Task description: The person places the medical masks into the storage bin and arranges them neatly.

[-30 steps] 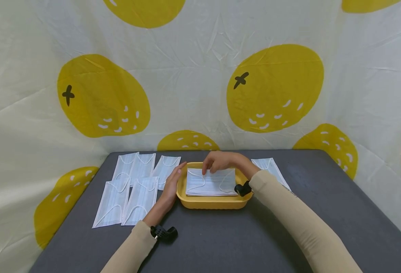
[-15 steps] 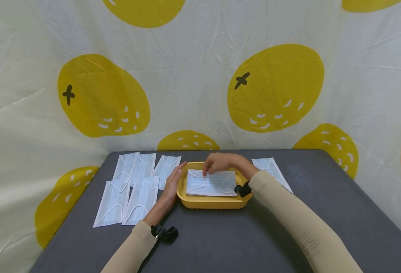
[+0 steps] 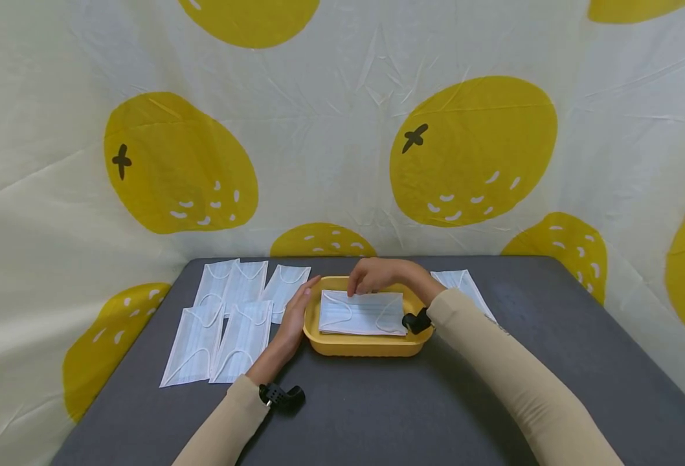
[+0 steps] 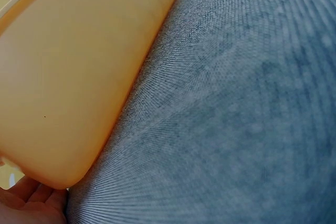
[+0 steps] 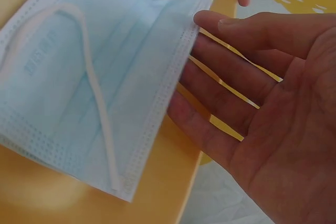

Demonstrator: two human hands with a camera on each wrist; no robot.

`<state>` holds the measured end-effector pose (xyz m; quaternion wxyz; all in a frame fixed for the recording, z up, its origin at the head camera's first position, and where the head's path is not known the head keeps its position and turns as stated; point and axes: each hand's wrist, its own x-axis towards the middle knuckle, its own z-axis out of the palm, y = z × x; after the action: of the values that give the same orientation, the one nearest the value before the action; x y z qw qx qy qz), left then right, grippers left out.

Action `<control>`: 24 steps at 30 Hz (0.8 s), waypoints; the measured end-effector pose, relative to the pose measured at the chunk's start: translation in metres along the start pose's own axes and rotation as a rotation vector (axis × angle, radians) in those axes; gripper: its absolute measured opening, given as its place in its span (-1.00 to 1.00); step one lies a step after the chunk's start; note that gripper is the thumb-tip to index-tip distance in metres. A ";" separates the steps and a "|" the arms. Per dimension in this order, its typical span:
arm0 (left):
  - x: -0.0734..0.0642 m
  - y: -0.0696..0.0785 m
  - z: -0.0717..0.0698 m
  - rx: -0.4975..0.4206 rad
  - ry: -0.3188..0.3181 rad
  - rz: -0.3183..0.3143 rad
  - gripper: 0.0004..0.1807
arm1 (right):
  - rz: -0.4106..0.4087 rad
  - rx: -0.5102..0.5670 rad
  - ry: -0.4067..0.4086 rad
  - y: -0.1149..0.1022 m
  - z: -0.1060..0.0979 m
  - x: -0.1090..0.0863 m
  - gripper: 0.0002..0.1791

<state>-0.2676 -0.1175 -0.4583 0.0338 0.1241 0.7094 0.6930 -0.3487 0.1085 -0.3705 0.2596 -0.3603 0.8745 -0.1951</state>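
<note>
A yellow tray (image 3: 366, 348) stands on the dark table, holding a small stack of pale blue face masks (image 3: 367, 316) laid crosswise with white ear loops on top. Against the tray's left side rests my left hand (image 3: 290, 321), its fingers stretched along the wall; in the left wrist view its fingers (image 4: 39, 198) touch the tray's corner. My right hand (image 3: 377, 274) reaches over the tray to the stack's far edge. Up close in the right wrist view, the thumb of the right hand (image 5: 283, 87) lies at the mask's edge and the other fingertips are hidden beneath it, pinching it.
Several face masks (image 3: 240, 343) lie in two rows on the table left of the tray, some overlapping. Another mask (image 3: 465, 288) lies to the right, partly behind the right forearm. A fruit-print curtain (image 3: 331, 155) hangs behind the table's far edge.
The right fingertips have shifted slightly at the stack's far edge, and that edge sits a little nearer to me. The left hand and the tray stay in place.
</note>
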 end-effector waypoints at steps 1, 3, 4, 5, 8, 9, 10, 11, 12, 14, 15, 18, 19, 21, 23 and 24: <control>0.000 0.000 0.000 -0.002 0.000 -0.001 -0.49 | 0.000 -0.006 -0.002 0.001 0.001 0.001 -0.70; 0.003 -0.008 0.000 0.002 0.016 0.008 -0.50 | 0.001 -0.019 -0.004 0.004 0.003 0.003 -0.71; 0.005 -0.011 0.000 0.001 0.023 0.012 -0.50 | 0.002 -0.028 -0.002 0.005 0.004 0.004 -0.71; 0.007 -0.015 0.000 -0.001 0.029 0.018 -0.49 | 0.003 -0.034 -0.003 0.005 0.005 0.005 -0.71; 0.013 -0.027 -0.001 -0.004 0.048 0.030 -0.49 | 0.002 -0.039 0.001 0.005 0.005 0.006 -0.72; 0.013 -0.027 -0.001 -0.009 0.049 0.031 -0.49 | 0.003 -0.034 0.001 0.004 0.005 0.006 -0.72; 0.014 -0.026 -0.001 -0.011 0.050 0.036 -0.48 | 0.003 -0.032 0.004 0.004 0.004 0.006 -0.72; 0.014 -0.027 -0.002 -0.009 0.052 0.040 -0.49 | 0.004 -0.030 0.005 0.004 0.004 0.006 -0.73; 0.014 -0.027 -0.002 -0.005 0.056 0.041 -0.49 | 0.005 -0.027 0.008 0.004 0.004 0.006 -0.73; 0.015 -0.028 -0.001 -0.001 0.061 0.050 -0.50 | 0.008 -0.020 0.011 0.004 0.004 0.005 -0.73; 0.015 -0.028 -0.001 0.004 0.065 0.053 -0.51 | 0.010 -0.020 0.015 0.005 0.004 0.004 -0.73; 0.015 -0.030 -0.002 0.019 0.070 0.053 -0.51 | 0.012 -0.017 0.018 0.005 0.004 0.002 -0.73; 0.015 -0.030 -0.002 0.021 0.074 0.050 -0.52 | 0.012 -0.016 0.020 0.005 0.004 0.001 -0.73; 0.015 -0.030 -0.002 0.024 0.076 0.053 -0.52 | 0.013 -0.011 0.026 0.006 0.003 -0.001 -0.73; 0.014 -0.031 -0.003 0.031 0.083 0.045 -0.52 | 0.004 -0.008 0.031 0.005 0.002 -0.003 -0.71; 0.014 -0.031 -0.003 0.032 0.086 0.042 -0.52 | 0.000 -0.005 0.035 0.005 0.001 -0.004 -0.71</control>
<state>-0.2860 -0.1180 -0.4870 -0.0132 0.1096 0.7184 0.6868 -0.3488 0.1144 -0.3725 0.2434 -0.3574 0.8794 -0.1989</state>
